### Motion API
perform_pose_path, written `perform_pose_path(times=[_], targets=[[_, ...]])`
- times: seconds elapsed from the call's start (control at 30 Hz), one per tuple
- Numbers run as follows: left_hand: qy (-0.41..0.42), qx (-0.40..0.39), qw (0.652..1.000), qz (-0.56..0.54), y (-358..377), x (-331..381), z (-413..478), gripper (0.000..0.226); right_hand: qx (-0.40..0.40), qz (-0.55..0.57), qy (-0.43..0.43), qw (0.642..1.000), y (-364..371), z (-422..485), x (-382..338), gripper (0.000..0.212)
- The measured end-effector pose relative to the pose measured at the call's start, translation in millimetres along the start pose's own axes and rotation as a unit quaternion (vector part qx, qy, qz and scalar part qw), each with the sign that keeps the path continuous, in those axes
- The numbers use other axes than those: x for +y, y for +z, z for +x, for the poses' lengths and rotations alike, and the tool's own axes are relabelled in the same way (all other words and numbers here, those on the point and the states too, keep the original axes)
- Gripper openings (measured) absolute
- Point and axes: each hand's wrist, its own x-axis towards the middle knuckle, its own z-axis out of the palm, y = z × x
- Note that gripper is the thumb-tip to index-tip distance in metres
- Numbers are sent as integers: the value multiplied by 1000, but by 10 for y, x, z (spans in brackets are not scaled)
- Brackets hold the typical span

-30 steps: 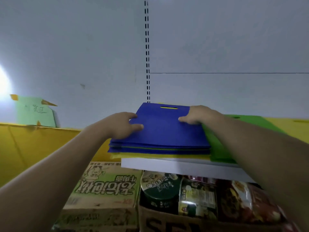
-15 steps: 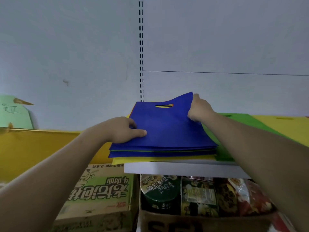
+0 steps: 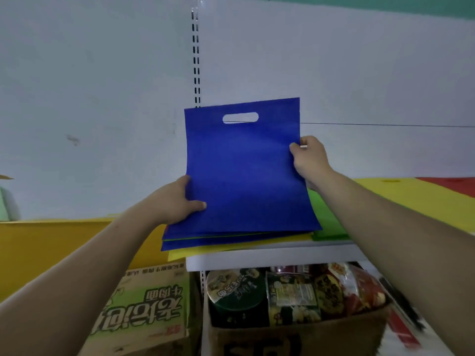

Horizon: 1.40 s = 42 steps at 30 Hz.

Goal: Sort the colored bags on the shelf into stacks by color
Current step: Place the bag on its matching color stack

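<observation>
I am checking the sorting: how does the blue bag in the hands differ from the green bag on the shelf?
The blue bag is raised and curved upward, gripped by the left hand and right hand; the green bag lies flat on the shelf, unheld. The blue bag shows nearly whole; the green bag is mostly hidden. Both are thin bags.

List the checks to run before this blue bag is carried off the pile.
1. Grip: right hand pinches the right edge of the blue flat fabric bag with an oval cut-out handle: ok.
2. Support: left hand grips its left edge: ok.
3. Bag clear of the mixed pile of blue, green and yellow bags: not ok, its lower part rests there.
4. Only one bag lifted: cannot tell.
5. Blue stack to receive it: cannot tell, none in view; green fabric bags, yellow fabric bags and a red fabric bag lie right.
</observation>
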Motion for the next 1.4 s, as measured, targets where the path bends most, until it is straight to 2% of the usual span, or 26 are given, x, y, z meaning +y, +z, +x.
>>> perform_pose_path(times=[0.17, 0.33, 0.43, 0.5, 0.53, 0.7, 0.9, 1.07, 1.23, 1.3, 1.4], targets=[[78, 56, 989, -114, -35, 73, -65, 64, 68, 97, 32, 992, -322, -189, -187, 11], [137, 76, 966, -206, 2, 362, -147, 57, 153, 67, 16, 986, -720, -444, -256, 16], [182, 73, 960, -201, 52, 553, -196, 59, 114, 49, 40, 991, -1014, -658, -236, 18], [214, 60, 955, -196, 117, 703, -254, 59, 81, 34, 75, 993, -1221, -814, -209, 27], [230, 48, 952, -195, 159, 794, -299, 58, 95, 20, 78, 992, -1336, -881, -193, 29], [311, 0, 923, -227, 462, 1371, -607, 55, 238, -27, 33, 970, -2082, -1236, -244, 18], [371, -47, 874, -310, 1117, 2178, -1094, 51, 342, -99, 4, 935, -3248, -1903, -393, 17], [410, -89, 839, -346, 1799, 2846, -1550, 58, 371, -135, 16, 918, -4129, -2615, -471, 20], [440, -148, 813, -353, 2425, 3318, -2036, 62, 368, -108, 62, 921, -4780, -3257, -429, 39], [451, -169, 794, -372, 2573, 3440, -2231, 66, 396, -105, 58, 910, -4974, -3440, -395, 37], [440, -188, 783, -398, 2768, 3607, -2469, 67, 455, -114, 54, 882, -5262, -3642, -330, 30]])
